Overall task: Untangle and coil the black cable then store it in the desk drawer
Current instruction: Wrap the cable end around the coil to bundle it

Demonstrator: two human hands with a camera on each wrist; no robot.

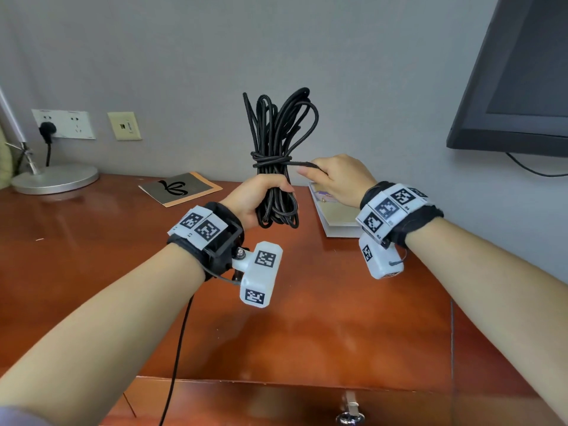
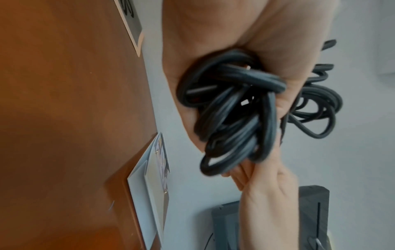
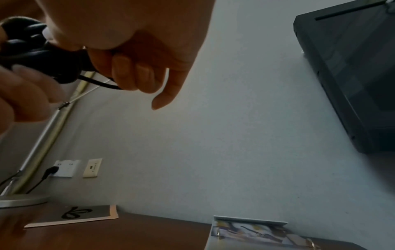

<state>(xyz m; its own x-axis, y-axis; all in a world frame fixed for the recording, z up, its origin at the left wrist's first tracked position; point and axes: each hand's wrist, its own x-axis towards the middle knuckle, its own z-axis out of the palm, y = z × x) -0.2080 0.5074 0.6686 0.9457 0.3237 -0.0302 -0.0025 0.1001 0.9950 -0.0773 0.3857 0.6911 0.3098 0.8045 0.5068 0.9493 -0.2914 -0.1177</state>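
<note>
- The wooden desk (image 1: 307, 318) runs back to a grey wall (image 1: 368, 72); its front edge lies below the forearms, and a wide bare stretch of top spreads under and in front of both wrists.
- The desk drawer (image 1: 276, 401) sits shut under that front edge, one metal pull (image 1: 350, 416) on its face.
- At the back left stand the round base of a desk lamp (image 1: 55, 179) and a flat booklet (image 1: 179, 189); at the back right lies a binder (image 1: 335, 210), just under the right hand.
- A dark monitor (image 1: 522, 72) hangs on the wall at upper right, well apart from the hands.
- One black cable (image 1: 276, 142), gathered into a long upright bundle of loops, is held in the air above the desk between the two hands, touching no surface.
- The left hand (image 1: 258, 198) has fingers and thumb curled round the lower part of the bundle; loops hang below the fist and rise well above it.
- A few turns of the cable's own end circle the bundle's middle, just above the left hand.
- The right hand (image 1: 338, 179) pinches that free end by its plug (image 1: 302, 163), drawn out sideways to the right of the bundle; its little finger (image 3: 164, 94) points loose.
- Counted: one cable, two hands, one drawer, one lamp, one booklet, one binder, one monitor, two wall plates (image 1: 63, 123), with one plug seated in the left plate.
</note>
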